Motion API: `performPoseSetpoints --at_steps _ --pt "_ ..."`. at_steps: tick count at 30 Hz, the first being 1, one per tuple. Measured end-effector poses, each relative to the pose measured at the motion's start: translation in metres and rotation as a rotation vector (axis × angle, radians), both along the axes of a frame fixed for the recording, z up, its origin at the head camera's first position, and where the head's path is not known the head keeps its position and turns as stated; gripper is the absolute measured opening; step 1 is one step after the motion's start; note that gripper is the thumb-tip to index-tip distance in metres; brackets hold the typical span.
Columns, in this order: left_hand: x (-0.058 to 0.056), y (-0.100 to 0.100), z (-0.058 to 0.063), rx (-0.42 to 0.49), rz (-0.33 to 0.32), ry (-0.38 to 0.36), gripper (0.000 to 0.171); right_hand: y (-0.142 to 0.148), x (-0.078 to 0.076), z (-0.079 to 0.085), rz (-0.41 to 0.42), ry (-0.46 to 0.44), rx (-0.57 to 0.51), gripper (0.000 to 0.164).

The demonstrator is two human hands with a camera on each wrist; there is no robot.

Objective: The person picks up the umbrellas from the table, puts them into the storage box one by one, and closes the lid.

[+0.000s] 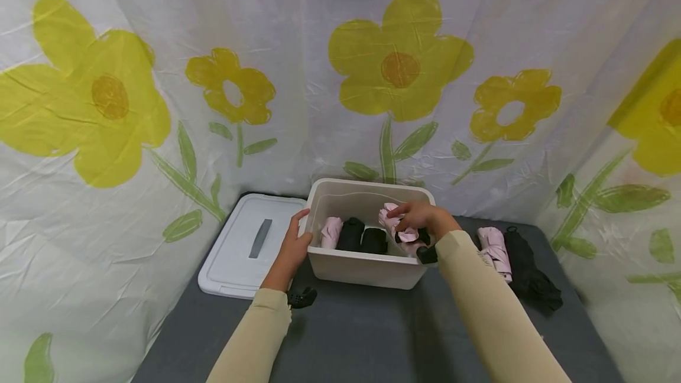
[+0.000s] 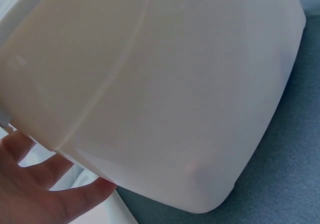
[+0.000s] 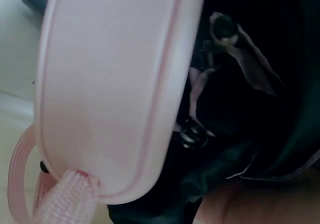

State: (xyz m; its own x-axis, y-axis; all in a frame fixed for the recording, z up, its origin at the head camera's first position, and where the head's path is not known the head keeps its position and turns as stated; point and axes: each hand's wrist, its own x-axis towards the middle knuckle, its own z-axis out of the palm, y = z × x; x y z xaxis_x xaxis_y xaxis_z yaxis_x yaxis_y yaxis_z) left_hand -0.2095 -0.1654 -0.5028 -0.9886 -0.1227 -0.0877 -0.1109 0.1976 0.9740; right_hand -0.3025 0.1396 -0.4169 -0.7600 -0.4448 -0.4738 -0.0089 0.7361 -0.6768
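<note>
A beige storage bin [image 1: 367, 268] stands in front of me. My left hand [image 1: 292, 247] holds its left rim; in the left wrist view the fingers [image 2: 85, 196] lie against the bin's edge. Inside the bin's right part, my right hand [image 1: 422, 217] grips a pink folding umbrella [image 1: 391, 217]. The right wrist view shows a pale pink handle [image 3: 110, 84] with a woven strap [image 3: 70, 199], beside dark fabric and metal fittings. To the left in the bin are a rolled pink umbrella [image 1: 331, 232] and two rolled black umbrellas, one [image 1: 351, 234] beside the other [image 1: 375, 241].
A white lid [image 1: 229, 253] with a grey handle lies left of the bin. Right of it, another pink umbrella [image 1: 496, 253] and a black one [image 1: 527, 265] rest on the dark grey table [image 1: 362, 336]. A flower-printed curtain [image 1: 298, 105] hangs behind and at both sides.
</note>
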Motion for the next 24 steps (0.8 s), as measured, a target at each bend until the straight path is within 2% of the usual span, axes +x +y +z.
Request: performPoseSetpoints --at_steps 6,24 --pt "0.0010 0.0000 -0.0005 0.002 0.007 0.015 0.063 -0.0011 -0.0014 -0.0002 0.025 0.020 0.065 0.049" --pt "0.0016 0.0011 -0.0001 0.022 0.014 0.017 0.063 -0.0015 -0.0087 -0.0092 0.030 -0.052 0.123 0.053"
